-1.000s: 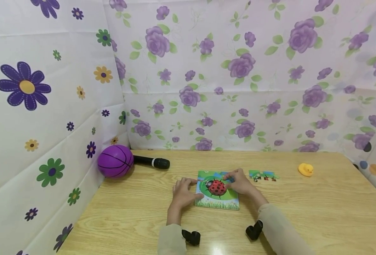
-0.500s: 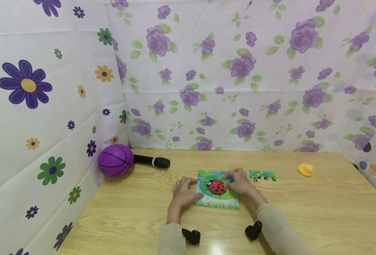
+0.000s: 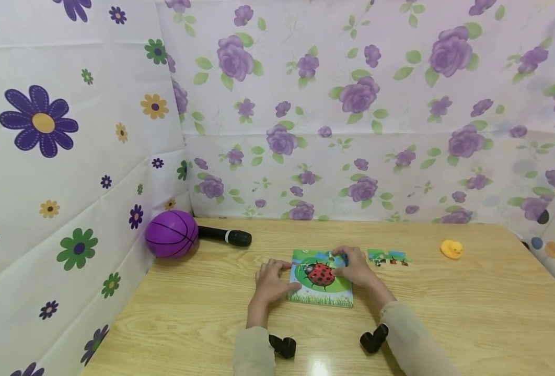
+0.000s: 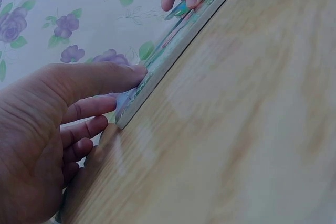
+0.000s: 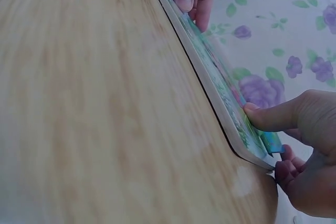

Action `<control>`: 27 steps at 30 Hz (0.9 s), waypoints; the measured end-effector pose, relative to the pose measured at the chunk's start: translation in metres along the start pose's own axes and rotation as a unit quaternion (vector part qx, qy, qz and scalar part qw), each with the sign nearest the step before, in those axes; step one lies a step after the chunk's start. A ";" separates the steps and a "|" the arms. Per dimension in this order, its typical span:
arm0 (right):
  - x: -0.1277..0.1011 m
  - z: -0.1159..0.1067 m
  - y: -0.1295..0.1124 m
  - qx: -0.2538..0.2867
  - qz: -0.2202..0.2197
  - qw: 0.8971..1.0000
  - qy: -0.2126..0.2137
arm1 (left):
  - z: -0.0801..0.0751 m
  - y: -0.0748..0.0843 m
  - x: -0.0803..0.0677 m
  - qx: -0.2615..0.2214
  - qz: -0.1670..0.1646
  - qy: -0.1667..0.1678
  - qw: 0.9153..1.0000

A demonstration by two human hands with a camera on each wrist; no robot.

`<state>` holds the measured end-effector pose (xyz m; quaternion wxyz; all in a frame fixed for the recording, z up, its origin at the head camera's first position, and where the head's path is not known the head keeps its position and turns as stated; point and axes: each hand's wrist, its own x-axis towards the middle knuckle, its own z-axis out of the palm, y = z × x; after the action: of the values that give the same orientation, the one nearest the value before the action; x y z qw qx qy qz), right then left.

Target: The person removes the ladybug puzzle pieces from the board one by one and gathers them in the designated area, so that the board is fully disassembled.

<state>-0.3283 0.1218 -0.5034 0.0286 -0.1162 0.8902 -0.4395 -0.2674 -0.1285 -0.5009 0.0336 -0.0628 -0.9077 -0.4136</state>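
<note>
A person's two hands work at a ladybird puzzle board (image 3: 322,282) lying flat near the middle of a pale wood-grain table (image 3: 470,313), just in front of the sleeves. The left hand (image 3: 270,284) rests at the board's left edge, fingers spread and nearly straight, the thumb tip pressing on the board's corner in the left wrist view (image 4: 131,74). The right hand (image 3: 355,269) sits on the board's far right corner; there the thumb and curled fingers pinch a small blue-green puzzle piece (image 5: 270,142) against the board's surface, as the right wrist view shows. The board's picture shows a red, black-spotted ladybird on a green ring, with a strip of grass along the near edge; no writing, brand or label can be read on it or anywhere else. Just to the right of the board lies a short row of loose puzzle pieces (image 3: 389,257), apart from both hands. Farther right stands a small yellow rubber duck (image 3: 451,249). At the table's far left corner a purple ball (image 3: 171,234) rests against the flower-printed wall covering (image 3: 305,104), with a black microphone (image 3: 224,236) lying just beside it. Two black wrist-mounted cameras (image 3: 282,347) show at the near edge of the head view.
</note>
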 end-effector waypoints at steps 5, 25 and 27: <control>0.003 0.000 0.004 0.023 -0.017 1.000 0.002 | -0.001 0.002 0.000 0.001 0.000 0.001 1.000; -0.002 -0.002 0.010 0.102 -0.013 0.995 -0.010 | 0.001 -0.001 0.001 0.008 0.002 0.003 1.000; -0.002 -0.002 0.010 0.109 -0.009 0.994 -0.003 | 0.001 -0.001 0.000 0.008 0.001 0.003 1.000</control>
<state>-0.3288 0.1296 -0.5103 0.0403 -0.1216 0.8359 -0.5337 -0.2680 -0.1279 -0.5024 0.0373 -0.0617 -0.9108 -0.4066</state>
